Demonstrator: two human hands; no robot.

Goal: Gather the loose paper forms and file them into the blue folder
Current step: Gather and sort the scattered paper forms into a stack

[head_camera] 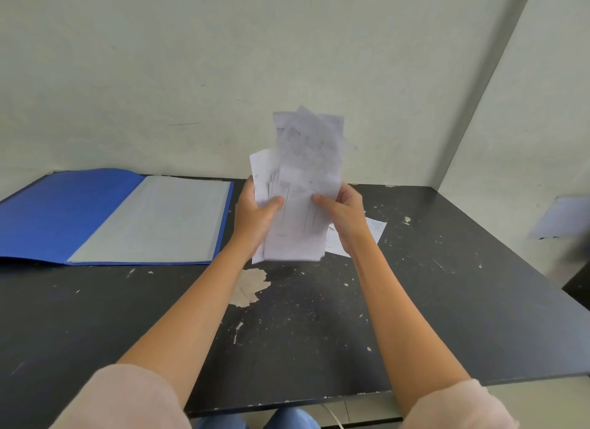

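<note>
I hold a bunch of white paper forms (300,186) upright above the black table, blurred by motion. My left hand (255,216) grips the bunch's left edge with the thumb on the front sheet. My right hand (343,215) grips the right edge the same way. One more form (373,232) lies flat on the table just behind my right hand, partly hidden by it. The blue folder (64,218) lies open at the back left, its right half showing a clear sleeve over a pale sheet (153,219).
The black table (447,301) is scratched, with a patch of peeled surface (250,285) near its middle. A pale wall stands right behind it. A blurred white sheet or object (562,218) shows at the far right edge. The table's front edge runs below my forearms.
</note>
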